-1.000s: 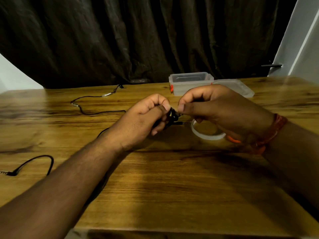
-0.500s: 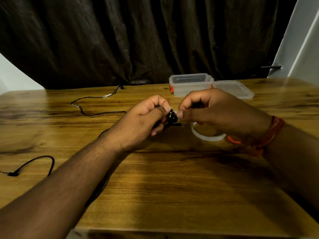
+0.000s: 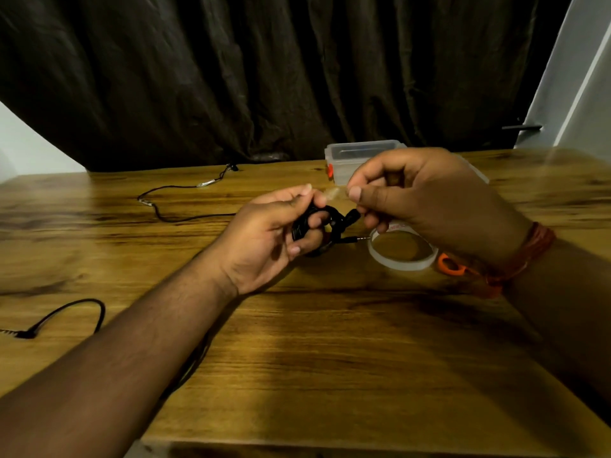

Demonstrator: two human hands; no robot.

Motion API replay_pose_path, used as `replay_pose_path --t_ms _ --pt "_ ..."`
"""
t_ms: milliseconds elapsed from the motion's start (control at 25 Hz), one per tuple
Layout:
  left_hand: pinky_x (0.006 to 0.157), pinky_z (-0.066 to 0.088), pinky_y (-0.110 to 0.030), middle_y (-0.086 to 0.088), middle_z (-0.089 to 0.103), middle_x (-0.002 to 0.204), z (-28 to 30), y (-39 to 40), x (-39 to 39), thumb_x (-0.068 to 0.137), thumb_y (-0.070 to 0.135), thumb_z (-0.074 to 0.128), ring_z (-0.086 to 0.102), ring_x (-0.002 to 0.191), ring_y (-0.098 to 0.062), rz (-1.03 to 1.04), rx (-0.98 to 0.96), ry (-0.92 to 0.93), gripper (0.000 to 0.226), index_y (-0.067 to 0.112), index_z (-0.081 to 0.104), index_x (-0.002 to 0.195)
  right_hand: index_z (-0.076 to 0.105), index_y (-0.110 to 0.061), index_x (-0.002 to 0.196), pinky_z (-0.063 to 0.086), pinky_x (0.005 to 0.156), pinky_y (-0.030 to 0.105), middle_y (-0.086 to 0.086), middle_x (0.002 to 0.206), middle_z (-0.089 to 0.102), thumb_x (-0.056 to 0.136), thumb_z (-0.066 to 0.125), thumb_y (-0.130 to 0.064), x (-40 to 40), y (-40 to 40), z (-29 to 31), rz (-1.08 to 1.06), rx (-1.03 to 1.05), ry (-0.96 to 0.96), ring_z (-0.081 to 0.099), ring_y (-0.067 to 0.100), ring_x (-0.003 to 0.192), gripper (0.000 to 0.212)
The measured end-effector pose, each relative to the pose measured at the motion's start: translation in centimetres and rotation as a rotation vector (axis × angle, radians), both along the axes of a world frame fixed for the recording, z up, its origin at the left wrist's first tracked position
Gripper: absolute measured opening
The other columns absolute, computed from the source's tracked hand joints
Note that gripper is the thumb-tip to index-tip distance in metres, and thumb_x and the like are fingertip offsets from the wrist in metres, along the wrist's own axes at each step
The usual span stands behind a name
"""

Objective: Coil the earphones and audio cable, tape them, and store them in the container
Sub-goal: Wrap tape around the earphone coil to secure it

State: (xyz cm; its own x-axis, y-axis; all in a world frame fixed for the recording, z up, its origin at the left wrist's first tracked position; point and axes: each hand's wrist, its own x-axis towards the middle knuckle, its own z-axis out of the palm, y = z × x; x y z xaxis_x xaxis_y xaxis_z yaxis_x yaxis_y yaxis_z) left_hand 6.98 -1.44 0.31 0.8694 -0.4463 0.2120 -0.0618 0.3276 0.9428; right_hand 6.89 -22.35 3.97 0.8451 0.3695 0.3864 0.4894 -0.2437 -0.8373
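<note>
My left hand [image 3: 281,233] grips a small coil of black cable [image 3: 330,223] above the middle of the table; a metal jack plug [image 3: 358,239] sticks out to the right. My right hand [image 3: 420,200] pinches a short strip of clear tape [image 3: 334,193] between thumb and forefinger, and the strip spans across to my left fingertips above the coil. A roll of clear tape [image 3: 401,256] lies flat on the table under my right hand. The clear plastic container [image 3: 350,157] stands open at the far edge, partly hidden by my right hand.
Black earphones [image 3: 185,200] lie loose at the far left of the wooden table [image 3: 330,358]. Another black cable end with a plug [image 3: 66,319] lies at the left edge. Orange scissor handles [image 3: 448,264] show under my right wrist. A dark curtain hangs behind.
My right hand has lifted up and away from the coil, drawing a strip of clear tape out above it. My left hand has turned, so the coil and its plug show more.
</note>
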Motion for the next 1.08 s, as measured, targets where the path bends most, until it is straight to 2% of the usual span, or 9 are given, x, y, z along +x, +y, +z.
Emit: replay_pose_path --t_ms 80,200,280,360,520,600,760,1080 --pt "0.045 0.032 -0.014 -0.004 0.044 0.073 0.0 0.0 0.1 0.099 0.016 0.039 0.037 0.045 -0.005 0.033 -0.004 -0.02 0.019 0.006 0.055 0.094 0.07 -0.007 0.092 0.056 0.057 0.02 0.012 0.076 0.069 0.089 0.067 -0.011 0.2 -0.2 0.1 -0.061 0.015 -0.029 0.067 0.012 0.062 0.006" --pt "0.045 0.034 -0.013 -0.002 0.044 0.07 0.1 -0.2 -0.1 0.102 0.01 0.036 0.033 0.043 -0.005 0.124 0.124 -0.079 0.02 0.008 0.056 0.098 0.072 -0.012 0.091 0.055 0.059 0.019 0.012 0.076 0.068 0.09 0.067 -0.014 0.4 -0.5 0.0 -0.157 -0.068 -0.15 0.067 0.01 0.062 0.006" --pt "0.044 0.029 -0.014 -0.001 0.046 0.067 0.2 -0.5 -0.3 0.101 0.009 0.037 0.031 0.044 -0.007 0.168 0.204 -0.117 0.018 0.01 0.054 0.105 0.074 -0.018 0.091 0.052 0.06 0.015 0.002 0.071 0.066 0.09 0.067 -0.017 0.4 -0.5 -0.4 -0.233 -0.2 -0.324 0.064 0.009 0.064 0.007" --pt "0.044 0.027 -0.016 -0.001 0.048 0.065 0.2 -0.8 -0.4 0.101 0.007 0.038 0.03 0.045 -0.009 0.208 0.241 -0.131 0.016 0.011 0.048 0.113 0.075 -0.021 0.093 0.048 0.062 0.015 -0.006 0.074 0.067 0.09 0.066 -0.019 0.3 -0.1 -0.7 -0.286 -0.327 -0.469 0.062 0.009 0.068 0.01" --pt "0.044 0.031 -0.017 -0.001 0.055 0.064 -0.3 -1.0 -0.1 0.101 0.008 0.041 0.035 0.042 -0.009 0.279 0.283 -0.138 0.013 0.011 0.046 0.113 0.075 -0.019 0.098 0.038 0.065 0.011 -0.011 0.082 0.06 0.09 0.064 -0.018 0.4 0.6 -1.4 -0.257 -0.462 -0.63 0.051 0.003 0.073 0.013" --pt "0.044 0.033 -0.017 0.0 0.058 0.065 -0.5 -1.2 0.2 0.101 0.008 0.042 0.037 0.042 -0.008 0.311 0.312 -0.147 0.012 0.013 0.048 0.11 0.074 -0.016 0.098 0.035 0.066 0.013 -0.012 0.082 0.054 0.09 0.061 -0.018 0.4 0.9 -1.7 -0.234 -0.494 -0.666 0.048 0.003 0.075 0.015" --pt "0.046 0.034 -0.019 0.0 0.066 0.071 -0.8 -1.3 0.4 0.102 0.013 0.044 0.039 0.044 -0.008 0.361 0.368 -0.152 0.009 0.017 0.052 0.104 0.074 -0.013 0.098 0.043 0.064 0.025 -0.004 0.084 0.062 0.088 0.056 -0.019 0.4 1.2 -1.9 -0.239 -0.526 -0.671 0.05 0.007 0.075 0.021" --pt "0.051 0.034 -0.024 0.0 0.072 0.078 -0.9 -1.6 0.2 0.101 0.017 0.048 0.043 0.05 -0.01 0.4 0.437 -0.179 0.008 0.018 0.054 0.095 0.074 -0.016 0.099 0.043 0.065 0.028 -0.003 0.086 0.063 0.089 0.057 -0.02 0.8 1.4 -2.3 -0.271 -0.54 -0.655 0.049 0.007 0.075 0.02"
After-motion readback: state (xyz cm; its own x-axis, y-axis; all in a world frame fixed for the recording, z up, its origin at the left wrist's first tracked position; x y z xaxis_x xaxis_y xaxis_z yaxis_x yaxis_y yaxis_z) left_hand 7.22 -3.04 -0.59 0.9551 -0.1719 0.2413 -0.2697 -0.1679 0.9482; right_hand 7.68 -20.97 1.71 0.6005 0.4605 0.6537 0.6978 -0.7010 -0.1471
